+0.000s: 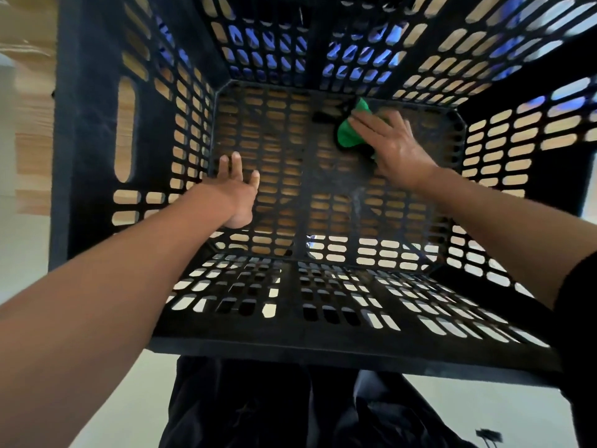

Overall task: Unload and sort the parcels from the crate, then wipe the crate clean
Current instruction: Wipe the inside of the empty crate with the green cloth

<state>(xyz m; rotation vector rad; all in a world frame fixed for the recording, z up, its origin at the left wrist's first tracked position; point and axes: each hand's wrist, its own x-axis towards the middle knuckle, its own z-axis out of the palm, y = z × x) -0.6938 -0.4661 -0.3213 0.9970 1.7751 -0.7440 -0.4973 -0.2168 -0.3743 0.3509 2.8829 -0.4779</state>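
Observation:
I look straight down into a deep black slotted crate (90,130); no parcels lie inside it. My right hand (392,143) presses flat on a green cloth (350,132) against the crate's floor at its far right. Only part of the cloth shows from under the palm. My left hand (237,192) reaches inside near the left wall, fingers spread, holding nothing, close to the floor's left edge. A pale smear of dust marks the floor near the middle.
The crate's four perforated walls enclose both forearms. Wooden floor or tabletop (32,140) shows at the left and through the slots. Dark trousers (258,409) stand below the near rim, on a pale floor (29,253).

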